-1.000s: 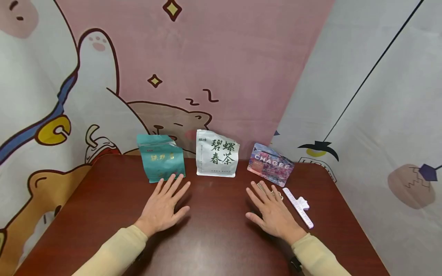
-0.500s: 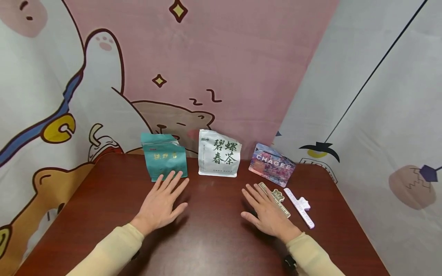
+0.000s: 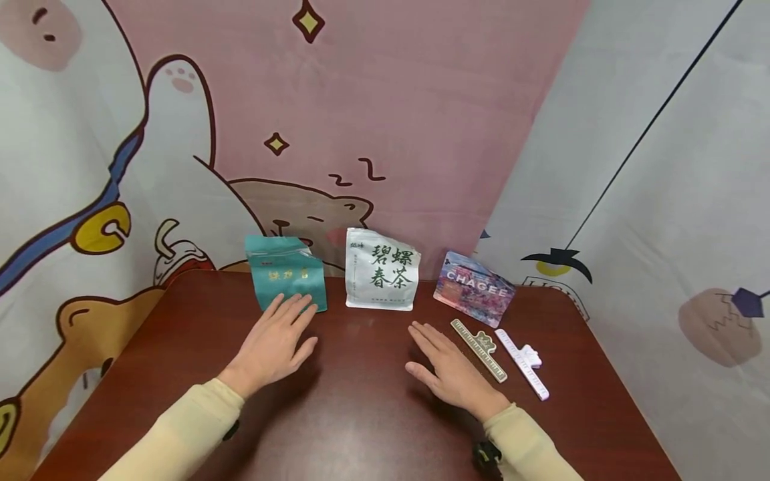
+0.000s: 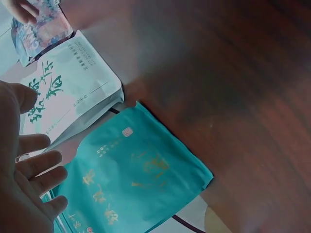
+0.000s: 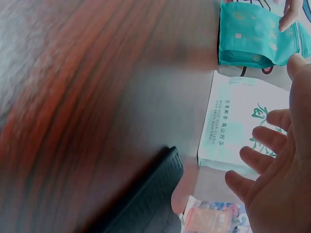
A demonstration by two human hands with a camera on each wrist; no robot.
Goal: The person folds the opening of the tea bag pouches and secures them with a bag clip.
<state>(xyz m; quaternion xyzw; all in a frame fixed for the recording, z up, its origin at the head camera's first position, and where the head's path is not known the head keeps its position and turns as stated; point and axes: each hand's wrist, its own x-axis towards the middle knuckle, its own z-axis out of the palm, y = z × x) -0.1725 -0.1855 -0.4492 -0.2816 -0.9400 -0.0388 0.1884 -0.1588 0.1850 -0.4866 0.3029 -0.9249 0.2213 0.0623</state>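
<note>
At l. hand (image 3: 273, 347) fingertips (image 3: 295, 308) (spread, flat) stands teal pouch (image 3: 287, 272), w/ tips overlapping its base.

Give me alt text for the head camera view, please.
Two open hands, left hand and right hand, lie over a dark red table before a teal pouch, white tea bag, CHAGEE pouch and two clips.

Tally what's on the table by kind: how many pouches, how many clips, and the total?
Pouches: 3 (teal pouch, white pouch, pink pouch)
Sealing clips: 2 (green clip, white clip)
Total: 5
</note>
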